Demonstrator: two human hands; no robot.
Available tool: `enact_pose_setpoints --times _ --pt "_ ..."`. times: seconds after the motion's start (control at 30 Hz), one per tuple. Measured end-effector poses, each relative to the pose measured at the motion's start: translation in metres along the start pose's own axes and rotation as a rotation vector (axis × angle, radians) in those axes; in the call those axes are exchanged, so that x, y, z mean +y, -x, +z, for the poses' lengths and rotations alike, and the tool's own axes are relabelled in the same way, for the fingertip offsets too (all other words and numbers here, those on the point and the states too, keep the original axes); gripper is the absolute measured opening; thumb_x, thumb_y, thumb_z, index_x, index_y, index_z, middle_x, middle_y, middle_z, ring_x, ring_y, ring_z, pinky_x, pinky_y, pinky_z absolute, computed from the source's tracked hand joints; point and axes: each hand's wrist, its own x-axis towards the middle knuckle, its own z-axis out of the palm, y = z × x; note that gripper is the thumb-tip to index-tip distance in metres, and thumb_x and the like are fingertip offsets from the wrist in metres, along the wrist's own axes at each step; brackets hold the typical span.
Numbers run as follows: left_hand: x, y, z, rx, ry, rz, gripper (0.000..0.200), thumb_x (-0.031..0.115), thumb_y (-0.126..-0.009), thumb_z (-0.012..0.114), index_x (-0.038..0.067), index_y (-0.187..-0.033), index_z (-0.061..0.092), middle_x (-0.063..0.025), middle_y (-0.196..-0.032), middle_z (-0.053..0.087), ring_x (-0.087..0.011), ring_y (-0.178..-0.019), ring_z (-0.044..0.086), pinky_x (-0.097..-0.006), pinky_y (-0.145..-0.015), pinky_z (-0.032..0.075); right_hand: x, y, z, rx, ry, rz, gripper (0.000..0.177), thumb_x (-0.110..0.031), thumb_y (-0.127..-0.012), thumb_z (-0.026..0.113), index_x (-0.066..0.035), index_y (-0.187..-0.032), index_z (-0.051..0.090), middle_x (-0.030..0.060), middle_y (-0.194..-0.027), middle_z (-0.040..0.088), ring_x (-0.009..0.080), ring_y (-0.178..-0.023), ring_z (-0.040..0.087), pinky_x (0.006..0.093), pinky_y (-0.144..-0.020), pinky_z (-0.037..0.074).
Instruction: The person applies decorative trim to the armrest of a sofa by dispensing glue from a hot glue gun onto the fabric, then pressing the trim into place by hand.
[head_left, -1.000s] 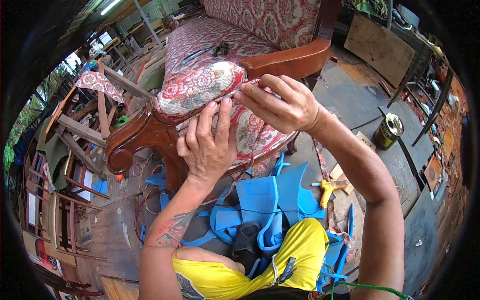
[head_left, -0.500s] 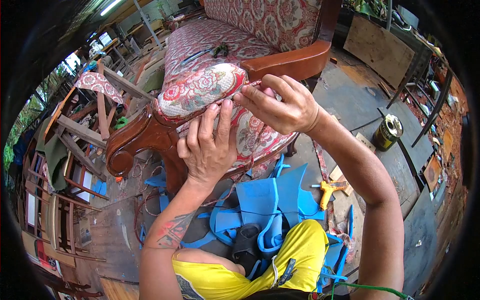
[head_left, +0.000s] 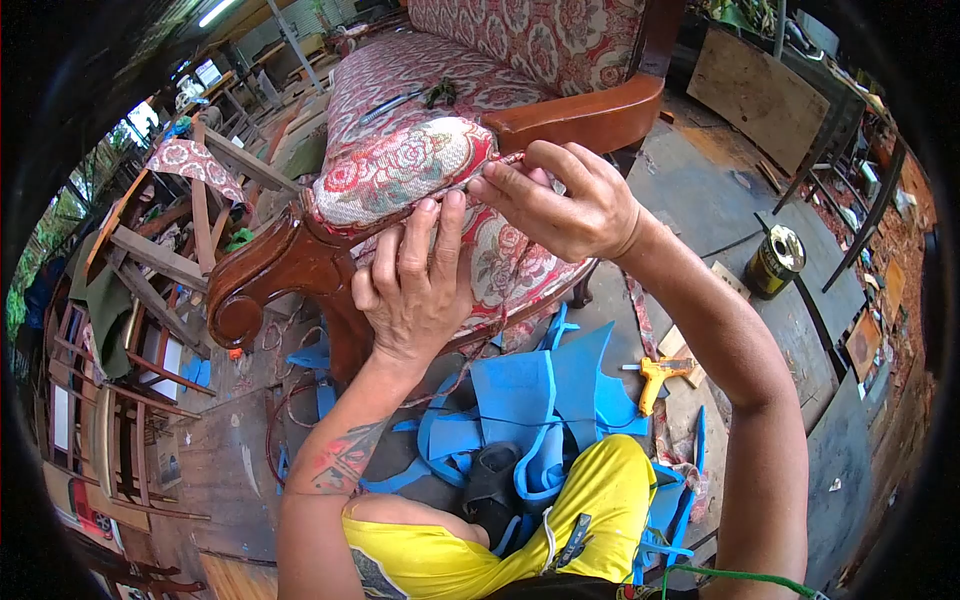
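A padded armrest [head_left: 400, 170] in red and cream floral fabric sits on the carved wooden arm of a sofa [head_left: 575, 115]. My left hand [head_left: 415, 280] presses its fingertips on the lower edge of the pad, fingers apart, holding nothing. Just right of it, my right hand [head_left: 565, 200] pinches a thin fabric cord at the pad's right edge. The cord's tail [head_left: 470, 365] hangs down below my hands toward the floor. A pen-like tool [head_left: 392, 105] lies on the sofa seat behind the pad.
Blue foam scraps [head_left: 515, 390] lie on the floor before my legs, beside a yellow glue gun [head_left: 660, 380]. An open can [head_left: 777, 262] stands at the right. Wooden frames [head_left: 160, 260] are piled at the left, and a board [head_left: 757, 100] leans at the back right.
The view has shifted slightly. My right hand has moved a little to the right along the pad's edge, still pinching; my left hand has barely moved.
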Motion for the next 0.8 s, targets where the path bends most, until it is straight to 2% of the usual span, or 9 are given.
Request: enact_pose_setpoints --times 0.27,0.8 --pt "-0.0003 -0.0013 -0.0004 0.015 0.064 -0.025 0.058 0.049 -0.105 0.064 0.024 -0.156 0.056 0.0037 -0.147 0.054 -0.021 -0.129 0.048 -0.0438 -0.104 0.028 -0.0002 -0.0013 -0.0016 -0.025 0.012 -0.004 0.043 -0.026 -0.082 0.077 -0.014 -0.123 0.082 0.0014 -0.126 0.063 0.0246 -0.113 0.064 0.0334 -0.079 0.058" --pt "0.0004 -0.0026 -0.002 -0.001 0.064 -0.025 0.062 0.048 -0.102 0.068 0.026 -0.158 0.056 0.0026 -0.146 0.052 -0.0216 -0.13 0.046 -0.0445 -0.104 0.028 0.0001 -0.002 0.0005 0.002 0.026 -0.015 0.04 -0.025 -0.082 0.077 -0.015 -0.121 0.083 0.0005 -0.12 0.064 0.0236 -0.11 0.063 0.0319 -0.077 0.056"
